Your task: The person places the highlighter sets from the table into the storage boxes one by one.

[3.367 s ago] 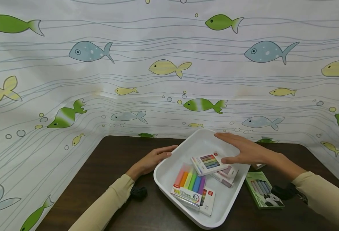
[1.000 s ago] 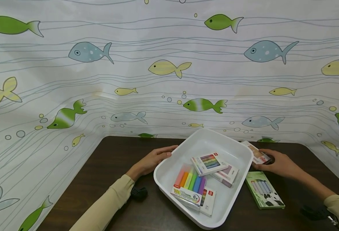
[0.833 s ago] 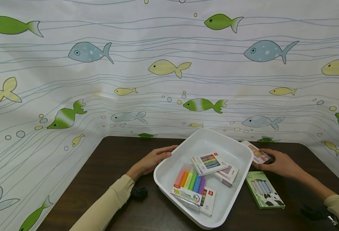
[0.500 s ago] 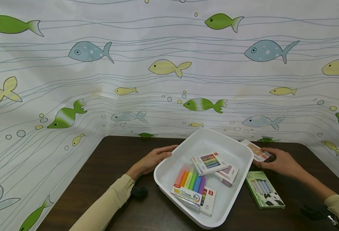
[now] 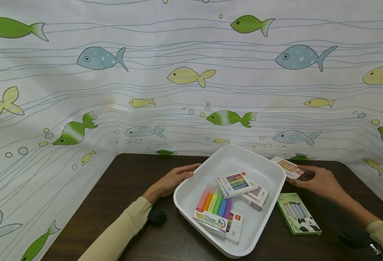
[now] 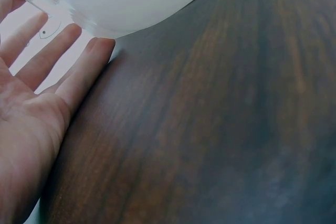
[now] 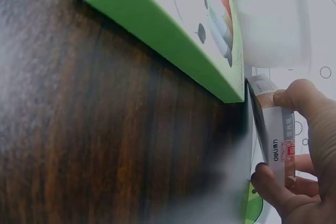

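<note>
My left hand [image 5: 173,181] rests against the left side of a white plastic bin [image 5: 184,208]; the left wrist view shows its fingers [image 6: 50,56] extended, tips at the bin's wall. At the back right, my right hand [image 5: 321,181] grips the near end of a small white carton [image 5: 288,168] with a tan panel and red print. In the right wrist view the carton [image 7: 275,129] stands on edge between thumb and fingers, close beyond a green box. Its far left corner is hidden behind the bin's rim in the head view.
Inside the bin lie a clear pack of rainbow highlighters [image 5: 212,212], a white crayon box [image 5: 236,185] and other small boxes. A green panda box of pens [image 5: 299,214] lies on the dark wood table [image 5: 139,217], right of the bin. Fish-print sheeting [image 5: 191,94] stands behind.
My right hand has gone from above the bin to the carton at the back right and gripped it. Lately hand and carton have shifted slightly up and back. The left hand has stayed put.
</note>
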Action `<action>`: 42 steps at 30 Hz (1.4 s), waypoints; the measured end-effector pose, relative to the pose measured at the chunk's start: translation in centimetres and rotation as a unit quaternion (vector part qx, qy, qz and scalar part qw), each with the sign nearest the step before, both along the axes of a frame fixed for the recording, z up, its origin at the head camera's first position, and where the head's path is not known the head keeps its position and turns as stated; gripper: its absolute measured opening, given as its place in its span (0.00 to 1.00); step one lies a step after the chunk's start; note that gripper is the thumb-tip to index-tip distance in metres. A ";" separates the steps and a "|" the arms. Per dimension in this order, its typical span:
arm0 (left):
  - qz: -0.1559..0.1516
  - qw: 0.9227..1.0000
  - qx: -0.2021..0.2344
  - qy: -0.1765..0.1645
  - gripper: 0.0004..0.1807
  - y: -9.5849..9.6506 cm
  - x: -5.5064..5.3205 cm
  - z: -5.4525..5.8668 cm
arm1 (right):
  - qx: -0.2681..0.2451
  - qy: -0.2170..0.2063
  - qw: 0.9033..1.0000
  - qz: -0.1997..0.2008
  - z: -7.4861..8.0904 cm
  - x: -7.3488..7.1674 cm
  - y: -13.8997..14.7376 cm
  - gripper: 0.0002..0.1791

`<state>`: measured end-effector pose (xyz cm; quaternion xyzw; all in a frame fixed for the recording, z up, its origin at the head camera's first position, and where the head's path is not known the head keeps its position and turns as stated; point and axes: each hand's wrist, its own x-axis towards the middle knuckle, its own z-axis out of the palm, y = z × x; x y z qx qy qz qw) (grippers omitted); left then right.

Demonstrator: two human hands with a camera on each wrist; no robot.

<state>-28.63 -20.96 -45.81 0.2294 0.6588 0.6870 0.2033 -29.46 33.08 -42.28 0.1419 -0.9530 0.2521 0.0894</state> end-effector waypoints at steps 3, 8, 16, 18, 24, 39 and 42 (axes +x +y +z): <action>0.001 1.000 0.000 -0.001 0.27 0.0 0.0 -0.1 | 0.000 0.013 1.000 -0.010 -0.1 0.1 0.1 0.48; 0.001 1.000 -0.003 -0.001 0.27 0.1 0.1 0.0 | 0.013 0.045 0.999 -0.024 -0.1 0.3 0.4 0.47; 0.003 1.000 -0.006 0.003 0.27 0.0 0.1 0.1 | -0.006 0.096 0.994 -0.044 0.7 0.6 1.3 0.46; 0.003 1.000 -0.007 0.002 0.27 0.0 0.2 0.2 | -0.011 0.099 0.994 -0.053 0.9 0.7 1.5 0.47; 0.004 1.000 -0.010 0.002 0.27 -0.1 0.1 0.1 | -0.049 0.125 0.989 -0.055 2.0 1.0 1.9 0.46; 0.007 1.000 -0.015 0.005 0.27 0.0 0.1 0.2 | -0.140 0.147 0.979 0.007 4.6 2.0 -1.2 0.43; 0.003 1.000 -0.013 0.003 0.27 0.0 0.1 0.1 | -0.134 0.136 0.982 0.011 4.8 2.3 -2.4 0.43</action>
